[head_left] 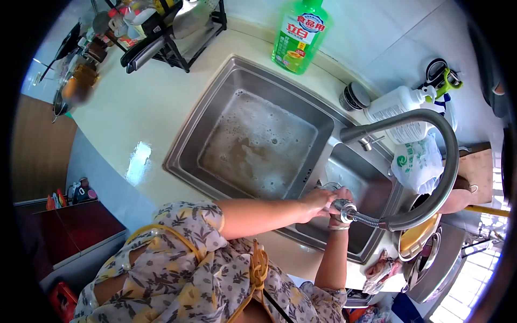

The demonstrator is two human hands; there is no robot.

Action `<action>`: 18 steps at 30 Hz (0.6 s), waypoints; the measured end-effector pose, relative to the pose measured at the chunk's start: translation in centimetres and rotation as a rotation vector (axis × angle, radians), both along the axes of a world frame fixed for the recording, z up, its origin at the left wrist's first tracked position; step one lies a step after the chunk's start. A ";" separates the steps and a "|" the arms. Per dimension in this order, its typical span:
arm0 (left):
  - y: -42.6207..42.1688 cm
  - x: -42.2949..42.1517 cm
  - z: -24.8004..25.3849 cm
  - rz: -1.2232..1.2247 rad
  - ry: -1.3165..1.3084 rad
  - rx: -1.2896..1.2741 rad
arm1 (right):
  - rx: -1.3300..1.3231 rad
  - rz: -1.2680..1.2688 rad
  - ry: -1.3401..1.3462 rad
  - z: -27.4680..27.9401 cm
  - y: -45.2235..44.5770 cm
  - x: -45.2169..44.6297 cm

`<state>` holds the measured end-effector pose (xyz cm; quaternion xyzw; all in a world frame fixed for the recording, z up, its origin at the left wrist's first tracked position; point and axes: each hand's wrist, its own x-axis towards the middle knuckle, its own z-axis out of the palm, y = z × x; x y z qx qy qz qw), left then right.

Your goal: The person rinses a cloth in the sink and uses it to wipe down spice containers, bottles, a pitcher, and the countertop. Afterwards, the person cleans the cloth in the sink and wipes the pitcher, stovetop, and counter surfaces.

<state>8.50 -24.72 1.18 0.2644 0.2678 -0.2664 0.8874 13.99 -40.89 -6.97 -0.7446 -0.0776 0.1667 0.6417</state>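
Suds (280,121) cloud the water in the left basin (209,121). Over the right basin (378,185), the left hand's (315,204) fingers bend narrowly onto a small item (330,185), glossy, seemingly clear, mostly hidden; the right hand's (341,195) grip, partly behind the tap (452,153), cannot be told. Rinsing looks unfinished.

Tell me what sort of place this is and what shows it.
Probably a home kitchen: a two-basin sink with cloudy, sudsy water in the larger basin, a curved tap and a green bottle, apparently dish soap.
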 end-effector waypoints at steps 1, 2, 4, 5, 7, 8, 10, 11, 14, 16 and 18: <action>0.2 0.5 0.0 -0.100 -0.043 -0.025 | 0.256 -0.109 0.209 0.7 0.2 0.6; 0.0 0.4 0.3 -0.090 -0.040 -0.019 | 0.337 -0.236 0.341 1.8 0.2 1.7; -0.1 0.0 0.5 -0.076 -0.197 0.145 | 0.555 -0.371 0.630 7.2 3.5 3.5; 0.0 -0.2 0.2 -0.118 -0.218 0.241 | 0.422 -0.429 0.430 7.7 3.8 5.3; 0.9 -0.2 0.2 -0.153 -0.200 0.237 | 0.251 -0.394 0.352 5.0 0.3 12.4; 1.2 -0.3 1.1 -0.155 -0.176 0.128 | 0.149 -0.464 0.169 7.2 1.7 13.2; 1.6 0.2 2.1 -0.222 -0.156 0.039 | 0.030 -0.469 0.053 8.0 3.0 16.2; 1.5 0.0 2.6 -0.188 -0.138 -0.005 | -0.052 -0.350 0.076 8.8 3.8 17.0; 0.9 0.5 2.2 -0.137 -0.118 -0.098 | -0.371 -0.108 -0.266 7.1 3.5 20.5; 1.4 0.4 2.6 -0.145 -0.126 -0.096 | -0.611 0.012 -0.633 6.8 2.7 20.8; 2.0 0.4 2.2 -0.115 -0.131 -0.068 | -0.434 0.079 -0.399 9.2 2.6 18.3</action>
